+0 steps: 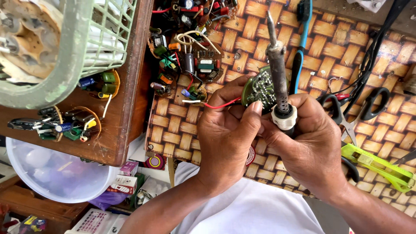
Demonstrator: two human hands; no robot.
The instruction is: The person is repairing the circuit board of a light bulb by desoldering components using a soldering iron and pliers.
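A small round green circuit board (pixel 259 90) is being gripped by the left hand (pixel 227 134), pinched at its lower edge under the thumb, with a red wire (pixel 222 104) trailing off it to the left. A soldering iron (pixel 278 73) is being grasped at its white collar by the right hand (pixel 310 145), its tip being pointed up and away, just right of the board. Both are being held above a woven mat (pixel 320 47), near black-handled scissors (pixel 362 110) and a pile of loose circuit boards (pixel 190 56)

Round circuit board (pixel 258 89) half covered by left hand (pixel 226 134), soldering iron (pixel 278 82) handle enclosed in right hand (pixel 310 145), green basket (pixel 65 47) cut off at top edge.
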